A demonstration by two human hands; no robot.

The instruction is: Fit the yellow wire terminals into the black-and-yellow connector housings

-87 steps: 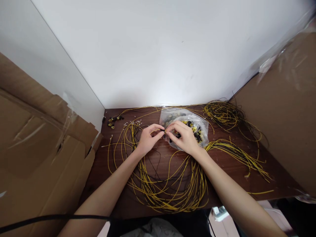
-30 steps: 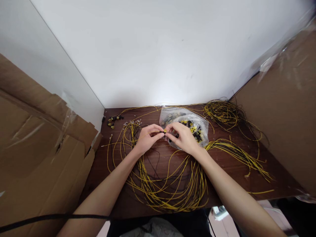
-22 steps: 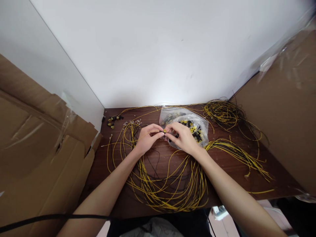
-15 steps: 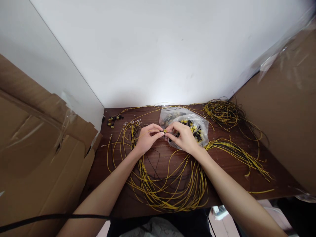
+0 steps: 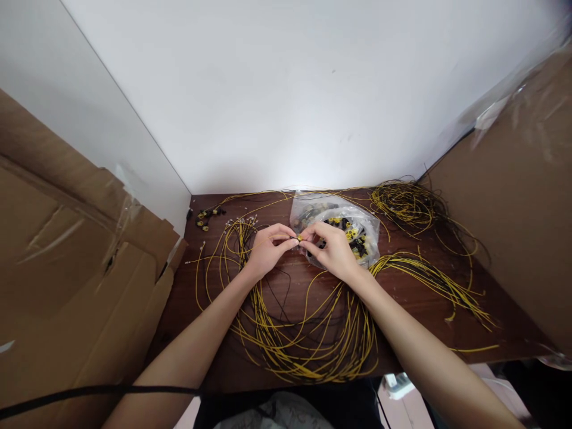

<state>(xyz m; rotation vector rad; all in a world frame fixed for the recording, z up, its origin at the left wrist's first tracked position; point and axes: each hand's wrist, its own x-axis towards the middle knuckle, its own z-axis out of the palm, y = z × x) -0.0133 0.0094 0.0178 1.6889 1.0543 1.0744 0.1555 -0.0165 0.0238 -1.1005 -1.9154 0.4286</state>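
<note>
In the head view, the left hand and right hand meet at the centre of the frame, wrists bent inward, forearms rising from the lower left and lower right corners. Thumb and forefinger of each are pinched around a small black-and-yellow connector held between the hands; a thin wire runs to it through the left one. Below lies a brown tabletop with a big yellow-and-black wire bundle looping across lower centre, and a clear bag of connectors just beyond the right hand. A tangled coil sits right of centre. Cardboard flanks the left edge, and a white wall fills the top.
</note>
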